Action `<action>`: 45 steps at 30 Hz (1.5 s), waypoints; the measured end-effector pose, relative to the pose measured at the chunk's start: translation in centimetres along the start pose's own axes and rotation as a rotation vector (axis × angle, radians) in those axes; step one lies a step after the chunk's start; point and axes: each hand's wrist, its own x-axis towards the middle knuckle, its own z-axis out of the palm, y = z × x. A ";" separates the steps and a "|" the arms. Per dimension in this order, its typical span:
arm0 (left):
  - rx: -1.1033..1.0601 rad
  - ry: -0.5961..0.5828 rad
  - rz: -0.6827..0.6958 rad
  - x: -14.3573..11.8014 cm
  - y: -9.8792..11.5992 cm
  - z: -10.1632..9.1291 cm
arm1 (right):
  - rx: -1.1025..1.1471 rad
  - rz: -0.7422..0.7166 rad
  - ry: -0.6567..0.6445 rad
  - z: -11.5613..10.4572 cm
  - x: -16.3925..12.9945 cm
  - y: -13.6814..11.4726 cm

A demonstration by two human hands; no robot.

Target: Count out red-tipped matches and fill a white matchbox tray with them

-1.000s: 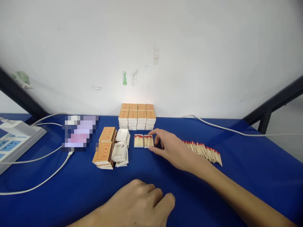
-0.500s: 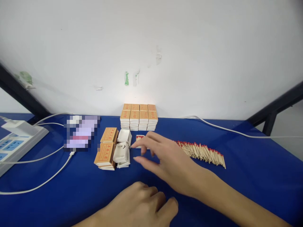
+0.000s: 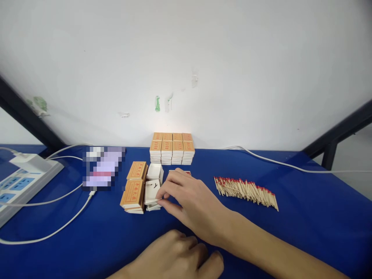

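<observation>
My right hand reaches left over the blue table to a small heap of empty white matchbox trays. Its thumb and forefinger pinch the right edge of the top tray. Orange matchbox sleeves lie in two short stacks just left of the trays. Behind my fingers only a red-tipped corner of a filled tray shows. My left hand rests near the front edge as a loose fist, holding nothing.
A block of closed matchboxes stands against the white wall. Loose red-tipped matches lie in a row to the right. On the left are a white power strip, white cables and a blurred phone.
My right hand has left the two filled trays and moved left to the heap of empty trays, closing its fingers on the top one. The left hand stayed put.
</observation>
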 end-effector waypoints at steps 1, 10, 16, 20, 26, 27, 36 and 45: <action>-0.004 0.007 0.000 0.0 0.0 -0.1 | 0.002 -0.003 0.017 -0.2 -0.2 -0.1; 0.078 0.403 -0.176 1.0 -0.3 -3.7 | -0.305 -0.182 0.270 -3.2 -5.9 1.9; 0.199 0.366 -0.299 0.5 -1.3 -4.0 | -0.403 -0.285 0.365 -3.0 -7.9 2.4; 0.187 0.354 -0.318 -0.5 -1.3 -3.3 | -0.399 -0.282 0.411 -3.3 -8.2 2.2; 0.170 0.363 -0.281 -1.3 -1.6 -3.0 | -0.352 -0.266 0.413 -3.5 -8.6 2.1; 0.170 0.359 -0.275 -1.4 -1.7 -3.0 | -0.330 -0.254 0.399 -3.5 -8.6 2.1; 0.112 0.290 -0.231 -1.1 -1.4 -3.6 | -0.199 -0.184 0.362 -3.4 -8.8 1.8; -0.036 0.249 -0.276 1.2 -1.7 -4.3 | -0.022 -0.037 0.341 -3.7 -8.5 1.4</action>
